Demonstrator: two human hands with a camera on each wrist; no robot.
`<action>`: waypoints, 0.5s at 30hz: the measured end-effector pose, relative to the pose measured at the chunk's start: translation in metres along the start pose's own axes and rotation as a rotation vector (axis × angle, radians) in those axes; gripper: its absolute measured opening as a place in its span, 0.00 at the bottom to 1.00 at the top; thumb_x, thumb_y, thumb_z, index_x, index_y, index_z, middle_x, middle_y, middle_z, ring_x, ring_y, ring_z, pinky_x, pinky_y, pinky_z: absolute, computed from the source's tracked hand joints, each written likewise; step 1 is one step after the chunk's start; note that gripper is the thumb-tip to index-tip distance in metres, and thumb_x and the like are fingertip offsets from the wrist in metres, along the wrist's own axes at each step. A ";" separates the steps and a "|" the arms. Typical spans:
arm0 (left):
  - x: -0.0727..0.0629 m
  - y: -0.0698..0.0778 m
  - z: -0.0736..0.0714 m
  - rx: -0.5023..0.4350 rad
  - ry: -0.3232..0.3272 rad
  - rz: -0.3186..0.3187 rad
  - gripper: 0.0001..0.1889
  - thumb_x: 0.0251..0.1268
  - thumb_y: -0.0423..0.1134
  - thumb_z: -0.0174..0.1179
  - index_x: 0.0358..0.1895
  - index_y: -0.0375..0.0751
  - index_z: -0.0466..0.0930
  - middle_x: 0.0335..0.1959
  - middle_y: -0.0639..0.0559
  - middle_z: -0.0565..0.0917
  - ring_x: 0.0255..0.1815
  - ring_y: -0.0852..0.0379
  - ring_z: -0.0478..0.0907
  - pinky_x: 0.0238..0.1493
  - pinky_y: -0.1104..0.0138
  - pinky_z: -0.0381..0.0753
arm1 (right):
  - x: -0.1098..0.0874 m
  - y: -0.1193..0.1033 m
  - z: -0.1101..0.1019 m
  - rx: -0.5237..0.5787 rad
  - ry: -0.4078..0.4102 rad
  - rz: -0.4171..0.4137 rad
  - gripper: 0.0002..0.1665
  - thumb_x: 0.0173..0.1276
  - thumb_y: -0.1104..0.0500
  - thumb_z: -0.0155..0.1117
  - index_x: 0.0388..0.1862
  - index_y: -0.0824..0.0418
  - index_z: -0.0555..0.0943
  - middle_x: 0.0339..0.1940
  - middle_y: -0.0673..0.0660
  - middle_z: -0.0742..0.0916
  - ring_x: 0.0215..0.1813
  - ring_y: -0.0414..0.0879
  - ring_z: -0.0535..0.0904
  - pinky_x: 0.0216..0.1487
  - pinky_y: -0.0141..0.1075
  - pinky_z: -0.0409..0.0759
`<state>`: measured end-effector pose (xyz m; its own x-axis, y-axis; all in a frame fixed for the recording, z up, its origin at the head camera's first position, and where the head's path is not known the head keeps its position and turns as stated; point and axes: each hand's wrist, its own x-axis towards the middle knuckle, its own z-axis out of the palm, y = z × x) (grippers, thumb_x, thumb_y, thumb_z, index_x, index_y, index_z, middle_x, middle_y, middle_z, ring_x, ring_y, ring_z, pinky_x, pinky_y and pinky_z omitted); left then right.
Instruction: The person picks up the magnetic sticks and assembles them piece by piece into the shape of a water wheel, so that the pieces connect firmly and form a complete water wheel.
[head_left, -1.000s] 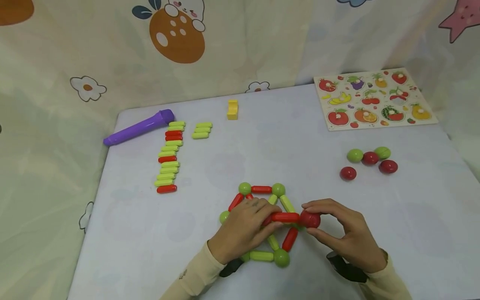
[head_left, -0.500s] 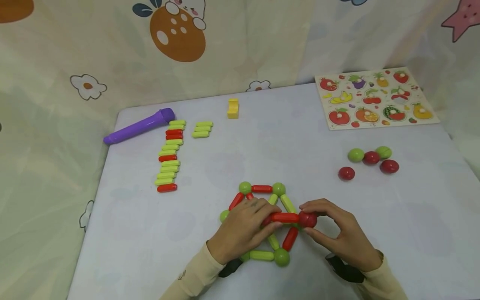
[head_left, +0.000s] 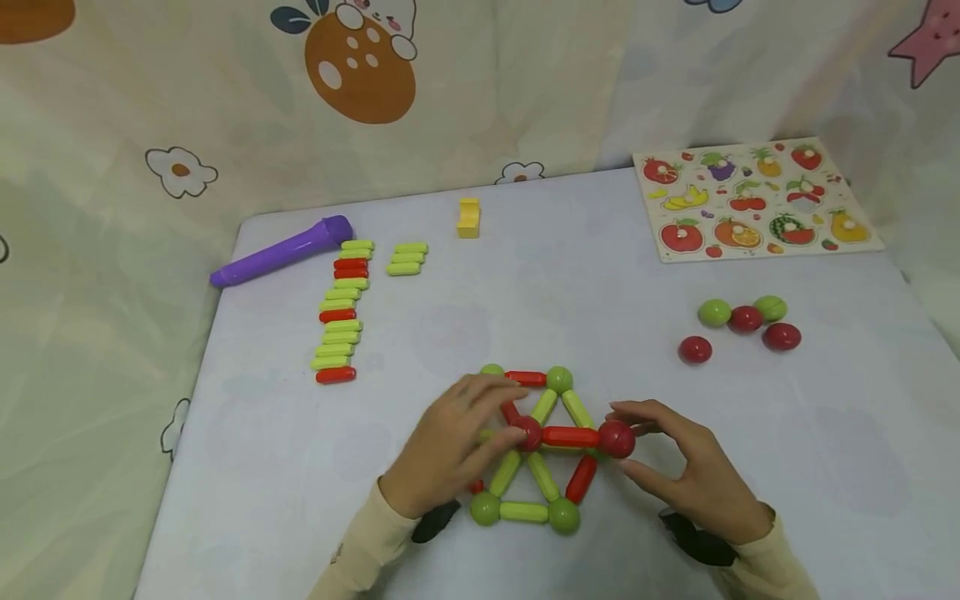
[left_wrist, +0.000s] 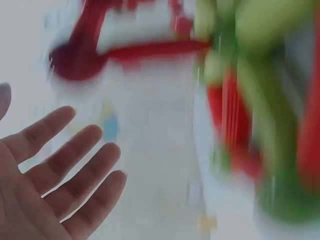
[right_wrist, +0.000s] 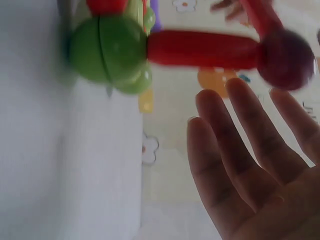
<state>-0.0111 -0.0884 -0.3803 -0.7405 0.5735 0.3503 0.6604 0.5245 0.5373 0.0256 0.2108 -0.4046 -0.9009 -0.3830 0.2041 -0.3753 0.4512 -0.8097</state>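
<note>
A frame of red and light-green magnetic rods [head_left: 524, 512] joined by green balls [head_left: 564, 516] lies on the table as a flat polygon with spokes. Above it, a red rod [head_left: 570, 437] links two dark red balls, a left ball [head_left: 529, 432] and a right ball [head_left: 617, 439]. The right wrist view shows another red rod [right_wrist: 205, 49] holding the right ball up from a green ball [right_wrist: 107, 49]. My left hand [head_left: 450, 442] is spread beside the left ball, its fingers extended in the left wrist view. My right hand [head_left: 693, 467] has thumb and fingers apart around the right ball.
A column of red and green rods [head_left: 341, 337] lies at left, with a few green rods [head_left: 407, 259] beside it. Behind are a purple stick [head_left: 281, 251] and a yellow block [head_left: 468, 218]. Red and green balls [head_left: 746, 319] and a fruit puzzle board [head_left: 757, 200] lie at right.
My left hand has let go of the left red ball and red rod and drawn back left, uncovering them. My right hand's fingers have loosened from the right ball, which stays on the rods.
</note>
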 end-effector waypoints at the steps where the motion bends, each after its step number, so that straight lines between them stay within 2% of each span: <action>1: -0.005 -0.007 -0.009 0.004 0.028 -0.039 0.19 0.72 0.49 0.52 0.58 0.43 0.75 0.55 0.52 0.78 0.56 0.56 0.74 0.56 0.62 0.76 | -0.001 0.001 -0.002 -0.005 0.014 0.010 0.40 0.48 0.72 0.75 0.62 0.60 0.72 0.51 0.50 0.83 0.50 0.36 0.78 0.49 0.29 0.78; 4: -0.023 -0.034 -0.038 0.078 0.127 -0.185 0.17 0.69 0.43 0.56 0.58 0.41 0.76 0.53 0.49 0.79 0.55 0.53 0.75 0.54 0.55 0.77 | -0.004 0.007 -0.010 -0.011 0.064 0.016 0.38 0.50 0.75 0.71 0.61 0.60 0.73 0.49 0.52 0.84 0.49 0.38 0.79 0.50 0.26 0.76; 7: -0.046 -0.068 -0.062 0.251 0.170 -0.348 0.18 0.62 0.37 0.64 0.55 0.40 0.77 0.49 0.45 0.80 0.49 0.48 0.76 0.46 0.52 0.78 | -0.007 0.014 -0.017 -0.008 0.114 0.024 0.36 0.52 0.77 0.68 0.61 0.61 0.74 0.47 0.52 0.85 0.48 0.38 0.80 0.51 0.23 0.74; 9: -0.061 -0.089 -0.072 0.361 0.141 -0.442 0.20 0.57 0.33 0.67 0.53 0.37 0.77 0.47 0.41 0.80 0.44 0.44 0.75 0.41 0.51 0.78 | -0.008 0.019 -0.020 -0.013 0.138 0.026 0.35 0.53 0.78 0.67 0.60 0.62 0.74 0.46 0.53 0.85 0.47 0.38 0.80 0.51 0.22 0.74; 11: -0.075 -0.107 -0.078 0.432 0.080 -0.514 0.21 0.52 0.30 0.70 0.51 0.34 0.78 0.43 0.38 0.79 0.40 0.41 0.74 0.38 0.50 0.78 | -0.009 0.023 -0.022 -0.021 0.149 0.037 0.32 0.54 0.77 0.66 0.60 0.64 0.75 0.45 0.54 0.86 0.46 0.39 0.80 0.51 0.22 0.73; 13: -0.085 -0.120 -0.079 0.446 0.027 -0.561 0.21 0.50 0.28 0.70 0.50 0.32 0.78 0.42 0.36 0.78 0.39 0.40 0.75 0.39 0.48 0.78 | -0.008 0.026 -0.023 -0.032 0.126 0.065 0.29 0.58 0.75 0.65 0.59 0.64 0.75 0.45 0.55 0.86 0.45 0.40 0.81 0.50 0.22 0.74; 15: -0.092 -0.127 -0.077 0.436 0.001 -0.581 0.20 0.50 0.27 0.69 0.49 0.32 0.78 0.39 0.36 0.78 0.37 0.40 0.76 0.38 0.48 0.78 | -0.005 0.028 -0.022 -0.035 0.042 0.121 0.25 0.62 0.71 0.64 0.59 0.61 0.75 0.47 0.55 0.85 0.45 0.39 0.81 0.48 0.23 0.76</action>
<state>-0.0364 -0.2562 -0.4211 -0.9868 0.1254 0.1020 0.1496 0.9477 0.2820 0.0152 0.2433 -0.4158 -0.9481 -0.2900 0.1301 -0.2704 0.5205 -0.8099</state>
